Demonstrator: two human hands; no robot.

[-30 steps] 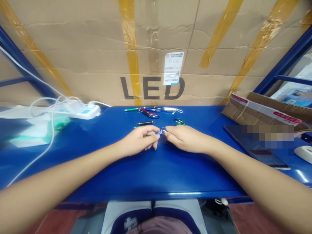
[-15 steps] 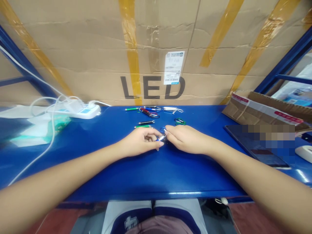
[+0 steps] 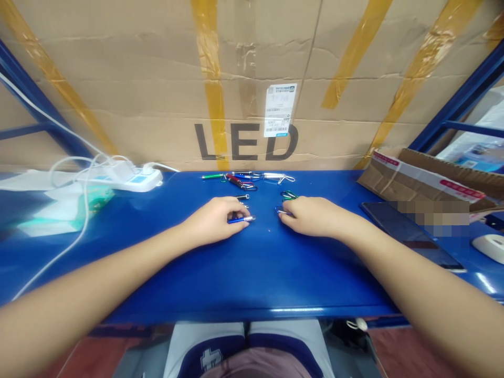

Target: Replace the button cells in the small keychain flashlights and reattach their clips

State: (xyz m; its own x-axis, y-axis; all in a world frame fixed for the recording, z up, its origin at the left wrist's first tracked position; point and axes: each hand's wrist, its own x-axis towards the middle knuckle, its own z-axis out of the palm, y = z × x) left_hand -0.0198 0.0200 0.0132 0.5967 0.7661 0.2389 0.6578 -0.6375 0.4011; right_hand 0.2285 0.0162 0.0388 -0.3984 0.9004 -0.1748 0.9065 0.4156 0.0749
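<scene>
My left hand (image 3: 208,219) pinches a slim blue penlight-like tube (image 3: 238,220) with a silver end, low over the blue table. To the right, apart from it, my right hand (image 3: 315,216) has its fingers closed on a blue carabiner clip (image 3: 280,210). Just behind that clip lies a green carabiner clip (image 3: 289,195). A black tube (image 3: 244,197) pokes out beyond my left fingers, which largely cover it and another tube. Farther back are a green tube (image 3: 211,176), a dark red one (image 3: 236,181) and a silver one (image 3: 272,176), some with clips attached.
A large cardboard box (image 3: 157,94) marked LED stands behind the table (image 3: 252,278). On the left are a white power strip (image 3: 137,180), cables and a green-white packet (image 3: 71,210). At right sit an open carton (image 3: 417,178), a dark tablet (image 3: 409,236) and a white mouse-like object (image 3: 490,248).
My hands have moved apart from where they met over the blue tube. The tube stays in my left hand, while the blue clip has gone right with my right hand, near the green clip.
</scene>
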